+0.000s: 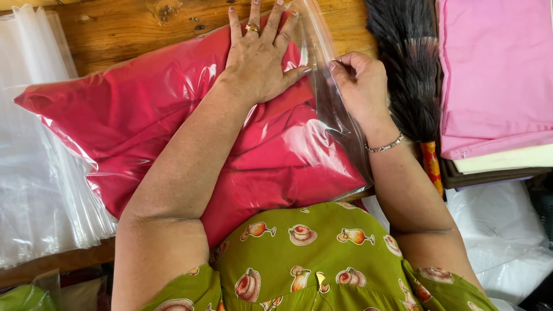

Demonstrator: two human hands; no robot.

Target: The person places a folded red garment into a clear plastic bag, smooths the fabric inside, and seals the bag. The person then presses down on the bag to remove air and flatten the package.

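Head view: I see these, left to right.
Far left: stack of clear plastic bags on the desk.
Centre: red folded cloth inside a clear bag, lying on the desk.
Left hand: flat, fingers spread, pressing on the bagged cloth.
Right hand: fingers pinched together on the bag's open edge.
Right: dark feather duster, then pink folded fabric.

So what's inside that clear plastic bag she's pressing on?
Folded red cloth fills the clear plastic bag. The left hand lies flat on it; the right hand pinches the bag's open edge. The layers within the fold are hidden.
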